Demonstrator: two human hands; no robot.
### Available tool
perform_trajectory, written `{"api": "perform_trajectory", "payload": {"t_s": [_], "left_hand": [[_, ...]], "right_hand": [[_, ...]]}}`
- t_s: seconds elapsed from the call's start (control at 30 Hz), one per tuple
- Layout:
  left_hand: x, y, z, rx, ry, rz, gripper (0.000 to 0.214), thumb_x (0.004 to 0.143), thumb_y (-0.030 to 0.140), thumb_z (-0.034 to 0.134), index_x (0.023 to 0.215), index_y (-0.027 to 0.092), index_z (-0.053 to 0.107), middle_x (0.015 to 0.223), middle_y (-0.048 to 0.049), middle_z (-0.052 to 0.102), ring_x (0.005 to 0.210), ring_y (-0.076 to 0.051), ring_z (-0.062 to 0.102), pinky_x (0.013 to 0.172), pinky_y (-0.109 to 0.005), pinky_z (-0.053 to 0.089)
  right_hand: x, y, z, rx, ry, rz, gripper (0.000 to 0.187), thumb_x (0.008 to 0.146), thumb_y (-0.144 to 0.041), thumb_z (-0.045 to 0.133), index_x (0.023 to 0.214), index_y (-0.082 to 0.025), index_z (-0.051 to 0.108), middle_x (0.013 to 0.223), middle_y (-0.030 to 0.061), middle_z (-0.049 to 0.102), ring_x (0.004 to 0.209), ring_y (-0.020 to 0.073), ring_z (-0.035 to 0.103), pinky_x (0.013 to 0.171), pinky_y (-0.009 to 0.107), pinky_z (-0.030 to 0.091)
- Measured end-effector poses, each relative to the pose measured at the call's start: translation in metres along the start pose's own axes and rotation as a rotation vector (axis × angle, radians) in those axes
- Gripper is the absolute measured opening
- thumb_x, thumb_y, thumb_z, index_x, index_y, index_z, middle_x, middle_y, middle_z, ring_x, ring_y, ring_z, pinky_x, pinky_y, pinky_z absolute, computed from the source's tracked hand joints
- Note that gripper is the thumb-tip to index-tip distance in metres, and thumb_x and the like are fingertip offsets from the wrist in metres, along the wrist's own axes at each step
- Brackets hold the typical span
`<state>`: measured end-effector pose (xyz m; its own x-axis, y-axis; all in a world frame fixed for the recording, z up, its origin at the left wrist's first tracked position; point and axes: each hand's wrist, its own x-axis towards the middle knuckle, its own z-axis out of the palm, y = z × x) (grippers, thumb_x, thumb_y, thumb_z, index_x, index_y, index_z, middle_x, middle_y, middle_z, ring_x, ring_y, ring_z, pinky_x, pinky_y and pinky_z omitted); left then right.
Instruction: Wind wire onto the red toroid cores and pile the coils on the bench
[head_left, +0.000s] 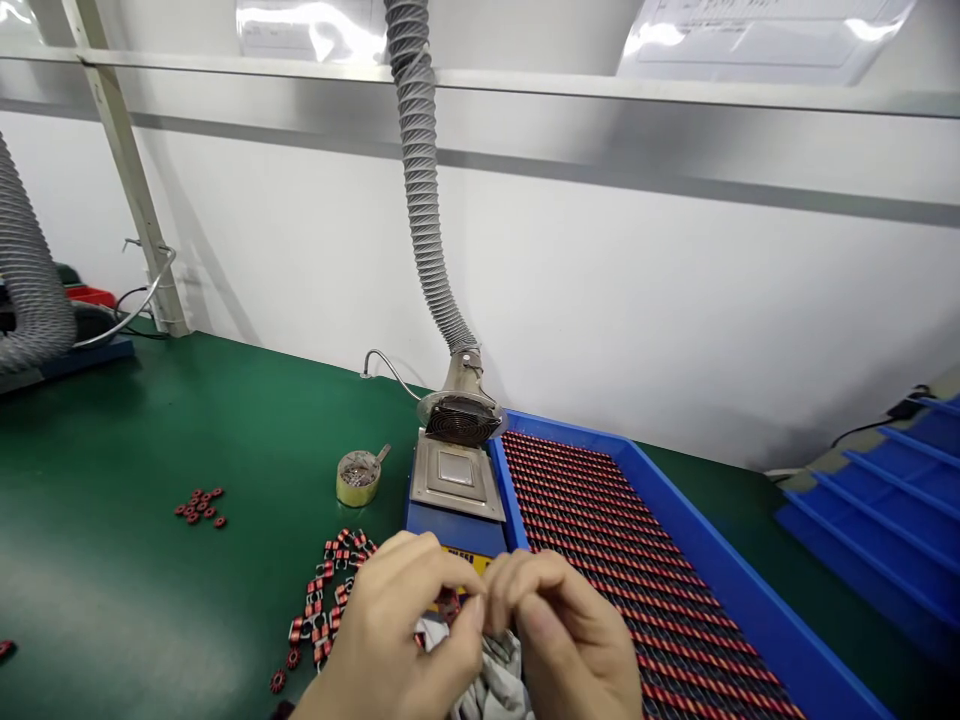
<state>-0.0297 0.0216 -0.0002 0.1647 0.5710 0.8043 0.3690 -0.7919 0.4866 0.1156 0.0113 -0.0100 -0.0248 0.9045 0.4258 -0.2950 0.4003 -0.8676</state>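
Note:
My left hand [409, 630] and my right hand [570, 640] meet at the bottom centre, fingers bent and fingertips pinched together. What they pinch is mostly hidden; a bit of red [448, 603] shows beside the left fingertips, too little to name. Below and between the hands lies a crumpled whitish cloth [495, 680]. Left of my left hand is a loose heap of small red-and-black wire-wound coils [319, 605]. Just beyond the hands stands a blue solder pot [457, 525] with a square metal-framed bath [455, 469].
A blue tray [675, 520] with rows of red-and-black coils stands at right. Over the pot hangs a fume hose [424, 190] with a fan hood [463, 420]. A round tin [358, 480] and small red rings [200, 506] lie left. Blue trays [885, 510] are far right.

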Motion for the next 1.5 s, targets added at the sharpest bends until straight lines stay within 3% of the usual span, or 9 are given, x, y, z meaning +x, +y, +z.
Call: {"api": "perform_trajectory", "payload": {"t_s": [0.07, 0.23, 0.33, 0.47, 0.7, 0.87, 1.07, 1.33, 1.5], "left_hand": [[0.001, 0.001, -0.002, -0.109, -0.036, -0.099, 0.018, 0.081, 0.005, 0.054, 0.075, 0.022, 0.056, 0.06, 0.0059, 0.058, 0.051, -0.009, 0.052, 0.051, -0.019, 0.039], [0.003, 0.002, 0.004, -0.054, 0.057, -0.023, 0.019, 0.081, 0.005, 0.051, 0.073, 0.021, 0.057, 0.056, 0.0046, 0.057, 0.049, -0.01, 0.051, 0.049, -0.02, 0.039], [-0.001, 0.0, 0.008, 0.187, 0.058, 0.175, 0.02, 0.081, 0.001, 0.052, 0.077, 0.019, 0.058, 0.054, 0.003, 0.058, 0.047, -0.011, 0.049, 0.054, -0.025, 0.041], [-0.005, -0.003, 0.006, 0.2, 0.001, 0.208, 0.019, 0.082, 0.0, 0.055, 0.081, 0.018, 0.058, 0.058, 0.0024, 0.061, 0.051, -0.012, 0.051, 0.059, -0.027, 0.042], [0.001, 0.008, 0.001, -0.313, -0.086, -0.399, 0.015, 0.08, 0.015, 0.054, 0.067, 0.021, 0.059, 0.061, 0.004, 0.058, 0.057, -0.011, 0.052, 0.06, -0.021, 0.04], [0.004, 0.011, 0.002, -0.458, -0.126, -0.582, 0.012, 0.075, 0.021, 0.057, 0.064, 0.021, 0.062, 0.06, 0.0042, 0.056, 0.06, -0.012, 0.05, 0.065, -0.023, 0.039], [0.001, 0.011, 0.003, -0.399, -0.097, -0.538, 0.014, 0.074, 0.016, 0.057, 0.063, 0.021, 0.063, 0.058, 0.0045, 0.055, 0.06, -0.013, 0.053, 0.064, -0.024, 0.04], [0.003, -0.001, 0.007, -0.951, 0.014, -0.722, 0.012, 0.078, 0.032, 0.078, 0.07, 0.023, 0.077, 0.114, -0.0069, 0.065, 0.12, -0.026, 0.057, 0.098, -0.033, 0.045], [0.006, -0.002, 0.008, -1.053, 0.087, -0.714, 0.01, 0.079, 0.03, 0.079, 0.072, 0.023, 0.078, 0.095, -0.0059, 0.072, 0.108, -0.024, 0.064, 0.097, -0.036, 0.047]], "right_hand": [[0.003, 0.001, -0.002, -0.152, -0.039, -0.195, 0.009, 0.089, -0.02, 0.072, 0.095, -0.026, 0.076, 0.082, 0.0022, 0.074, 0.078, 0.0184, 0.068, 0.074, 0.027, 0.054], [-0.002, 0.008, 0.004, -0.44, 0.034, -0.529, 0.036, 0.086, 0.002, 0.06, 0.103, -0.027, 0.074, 0.088, 0.0018, 0.075, 0.085, 0.0202, 0.069, 0.079, 0.031, 0.053], [-0.006, 0.008, 0.007, -0.284, 0.137, -0.187, 0.016, 0.095, -0.022, 0.061, 0.081, -0.022, 0.068, 0.07, 0.0003, 0.064, 0.065, 0.0156, 0.06, 0.062, 0.025, 0.048], [-0.004, 0.004, 0.004, 0.221, -0.022, 0.286, 0.037, 0.092, -0.046, 0.065, 0.066, -0.021, 0.057, 0.046, -0.0067, 0.043, 0.042, 0.0112, 0.041, 0.044, 0.022, 0.037], [-0.003, 0.001, -0.001, -0.163, 0.0, -0.148, 0.007, 0.088, -0.029, 0.074, 0.095, -0.029, 0.077, 0.081, 0.0018, 0.072, 0.076, 0.0187, 0.066, 0.072, 0.028, 0.052], [-0.004, 0.005, -0.001, -0.205, -0.036, -0.309, 0.011, 0.091, -0.019, 0.071, 0.094, -0.028, 0.077, 0.075, 0.0003, 0.073, 0.069, 0.0172, 0.066, 0.067, 0.028, 0.053], [-0.004, 0.002, -0.01, -0.139, 0.202, -0.225, 0.018, 0.096, -0.026, 0.064, 0.079, -0.023, 0.069, 0.064, -0.0024, 0.066, 0.061, 0.0132, 0.062, 0.061, 0.021, 0.051], [0.005, 0.003, 0.02, 0.336, 0.059, 0.134, 0.016, 0.074, -0.03, 0.086, 0.082, -0.027, 0.072, 0.089, 0.0016, 0.067, 0.094, 0.022, 0.065, 0.088, 0.035, 0.053], [0.005, 0.009, 0.033, 0.378, 0.172, 0.248, 0.017, 0.068, -0.03, 0.091, 0.075, -0.025, 0.077, 0.089, 0.0018, 0.072, 0.099, 0.0202, 0.066, 0.09, 0.029, 0.052]]}}
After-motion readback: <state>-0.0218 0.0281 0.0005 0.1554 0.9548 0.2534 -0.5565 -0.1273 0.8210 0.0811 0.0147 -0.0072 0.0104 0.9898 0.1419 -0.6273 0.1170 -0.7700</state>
